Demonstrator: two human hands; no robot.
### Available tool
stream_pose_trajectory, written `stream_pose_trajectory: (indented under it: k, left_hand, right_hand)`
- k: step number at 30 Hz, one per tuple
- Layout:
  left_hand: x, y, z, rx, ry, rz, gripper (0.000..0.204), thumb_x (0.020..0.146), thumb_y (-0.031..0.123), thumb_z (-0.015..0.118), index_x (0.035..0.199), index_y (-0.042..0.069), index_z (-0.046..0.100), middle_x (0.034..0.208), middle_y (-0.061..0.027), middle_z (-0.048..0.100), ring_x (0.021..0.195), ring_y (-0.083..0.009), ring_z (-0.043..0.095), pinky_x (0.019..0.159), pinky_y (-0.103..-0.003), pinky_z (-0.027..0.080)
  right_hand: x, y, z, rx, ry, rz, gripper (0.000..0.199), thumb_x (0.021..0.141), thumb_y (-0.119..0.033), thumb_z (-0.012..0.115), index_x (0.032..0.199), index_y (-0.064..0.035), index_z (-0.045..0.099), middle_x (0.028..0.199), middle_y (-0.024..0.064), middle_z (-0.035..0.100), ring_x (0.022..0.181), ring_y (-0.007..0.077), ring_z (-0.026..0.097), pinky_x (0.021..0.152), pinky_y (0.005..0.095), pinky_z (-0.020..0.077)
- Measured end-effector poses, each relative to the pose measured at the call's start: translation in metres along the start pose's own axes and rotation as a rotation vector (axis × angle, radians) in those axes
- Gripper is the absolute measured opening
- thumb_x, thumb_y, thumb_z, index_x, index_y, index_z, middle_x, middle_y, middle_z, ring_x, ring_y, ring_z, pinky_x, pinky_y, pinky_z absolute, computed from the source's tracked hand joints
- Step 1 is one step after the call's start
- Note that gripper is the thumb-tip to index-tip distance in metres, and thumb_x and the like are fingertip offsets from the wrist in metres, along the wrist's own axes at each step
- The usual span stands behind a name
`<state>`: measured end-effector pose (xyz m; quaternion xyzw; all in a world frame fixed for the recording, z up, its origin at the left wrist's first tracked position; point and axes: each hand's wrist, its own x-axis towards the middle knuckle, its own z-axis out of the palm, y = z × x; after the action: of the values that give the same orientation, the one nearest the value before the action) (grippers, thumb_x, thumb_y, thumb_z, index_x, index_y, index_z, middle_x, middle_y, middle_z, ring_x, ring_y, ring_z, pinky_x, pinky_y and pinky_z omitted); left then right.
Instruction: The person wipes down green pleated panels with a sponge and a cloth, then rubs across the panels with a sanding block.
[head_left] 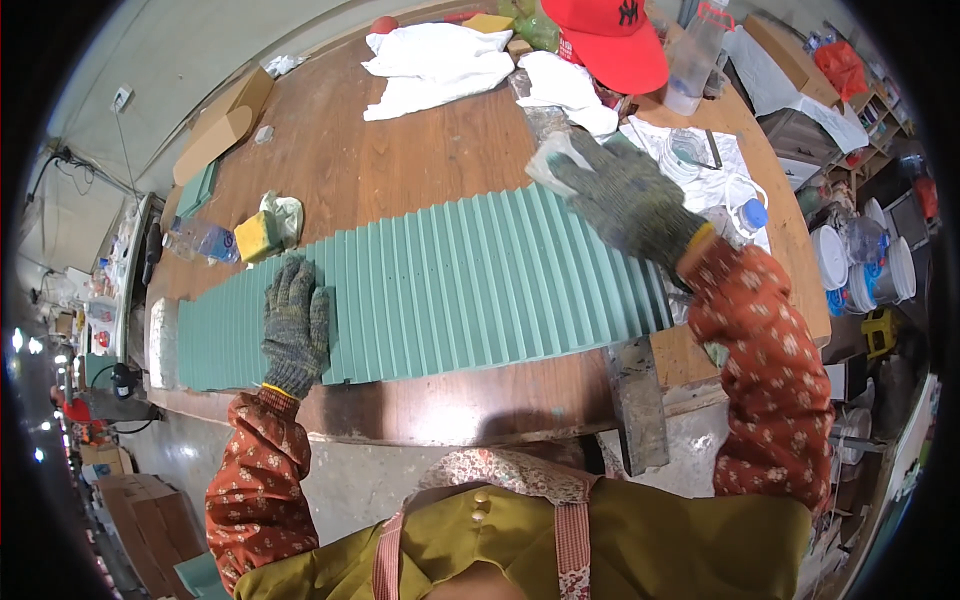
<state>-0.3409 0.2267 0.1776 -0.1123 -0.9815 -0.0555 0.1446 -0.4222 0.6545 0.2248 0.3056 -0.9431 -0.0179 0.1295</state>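
Note:
A long row of green strips (450, 285), set side by side on edge, stretches across the wooden table. On the left part of the row my left hand (292, 315), in a grey-green knit glove, lies flat with its fingers stretched out, holding nothing. My right hand (630, 190), in a matching glove, is above the row's far right edge. Its fingers are closed round a white wad (557, 160) that looks like cloth; part of it is hidden under the fingers.
A yellow sponge (257, 237) and a clear bottle (205, 240) lie beyond the row at left. White cloths (440, 65) and a red cap (610, 45) are at the far side. A glass jar (684, 155) stands right of my right hand. A metal bar (638, 400) overhangs the near edge.

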Motion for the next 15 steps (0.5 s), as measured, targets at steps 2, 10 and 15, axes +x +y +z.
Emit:
stream_pose_trajectory:
  k: [2,10,15]
  left_hand:
    - [-0.013,-0.012,-0.007,0.038,-0.010,-0.026,0.045,0.095,0.027,0.048,0.131,-0.001,0.048,0.140,-0.0231,0.043,0.131,-0.0402,0.037,0.110,-0.050,0.026]
    - [-0.005,0.005,-0.010,0.046,-0.046,-0.045,0.046,0.096,0.027,0.045,0.131,-0.002,0.048,0.139,-0.0243,0.043,0.131,-0.0412,0.037,0.110,-0.050,0.025]
    - [-0.010,-0.007,-0.004,0.057,-0.027,-0.018,0.043,0.095,0.025,0.048,0.129,-0.002,0.049,0.138,-0.0249,0.044,0.129,-0.0415,0.038,0.110,-0.049,0.027]
  right_hand:
    - [-0.018,-0.017,0.001,0.145,0.008,-0.086,0.037,0.078,-0.014,0.065,0.113,-0.0069,0.054,0.124,0.0203,0.047,0.103,0.0332,0.054,0.082,0.0403,0.0518]
    - [-0.102,-0.053,-0.045,0.135,0.026,-0.152,0.033,0.081,-0.018,0.058,0.110,-0.0040,0.056,0.118,0.0194,0.050,0.104,0.0342,0.053,0.076,0.0487,0.0480]
    - [-0.020,-0.014,-0.008,0.145,-0.054,-0.075,0.038,0.083,-0.022,0.060,0.118,-0.0065,0.058,0.123,0.0195,0.051,0.101,0.0336,0.056,0.081,0.0408,0.0497]
